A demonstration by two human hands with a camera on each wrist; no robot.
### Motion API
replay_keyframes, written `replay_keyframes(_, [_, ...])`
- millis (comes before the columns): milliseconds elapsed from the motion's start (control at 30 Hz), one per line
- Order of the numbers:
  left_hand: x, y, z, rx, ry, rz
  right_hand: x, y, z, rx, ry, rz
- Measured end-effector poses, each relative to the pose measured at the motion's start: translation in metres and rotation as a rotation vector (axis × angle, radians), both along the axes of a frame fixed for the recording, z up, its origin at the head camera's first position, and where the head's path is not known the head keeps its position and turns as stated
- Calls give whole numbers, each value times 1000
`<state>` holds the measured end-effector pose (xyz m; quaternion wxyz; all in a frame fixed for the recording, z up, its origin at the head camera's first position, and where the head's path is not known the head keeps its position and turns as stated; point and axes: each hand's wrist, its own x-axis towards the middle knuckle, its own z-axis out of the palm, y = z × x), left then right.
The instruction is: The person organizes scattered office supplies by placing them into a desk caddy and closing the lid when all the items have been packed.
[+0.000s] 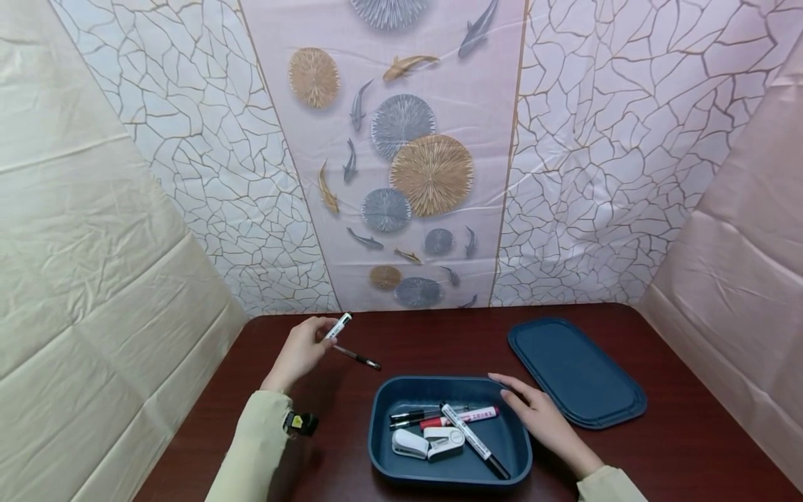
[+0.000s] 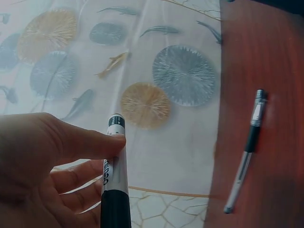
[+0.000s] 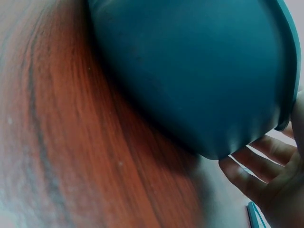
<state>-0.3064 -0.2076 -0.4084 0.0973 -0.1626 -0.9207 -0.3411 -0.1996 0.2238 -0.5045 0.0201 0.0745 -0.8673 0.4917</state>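
My left hand point(image 1: 304, 352) is raised over the table's left part, pinching a white marker point(image 2: 116, 161) with a dark cap between thumb and fingers. Near it, a clear gel pen point(image 1: 357, 358) with a black grip lies on the table. My right hand point(image 1: 539, 415) holds the right rim of a dark blue box point(image 1: 376, 446), thumb at the rim and fingers against the outer wall point(image 3: 190, 71). Inside lie a black-and-white marker point(image 1: 473, 439), a red marker point(image 1: 479, 414), dark pens point(image 1: 408, 418), a white stapler point(image 1: 410, 444) and another white piece point(image 1: 445, 439).
A flat blue lid point(image 1: 577, 369) lies on the dark red wooden table point(image 1: 439, 341), right of the box. Patterned cloth point(image 1: 433, 272) hangs along the table's back edge, with plain beige cloth point(image 1: 100, 314) at the sides.
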Motion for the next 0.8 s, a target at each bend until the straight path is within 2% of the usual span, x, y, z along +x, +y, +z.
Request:
replay_keyframes(333, [-3,-12,31,12,62,40,-1,1,-1,-3,0,2])
replay_keyframes(800, [-3,-25,77,-32,194,29,0,1,0,3,-5,5])
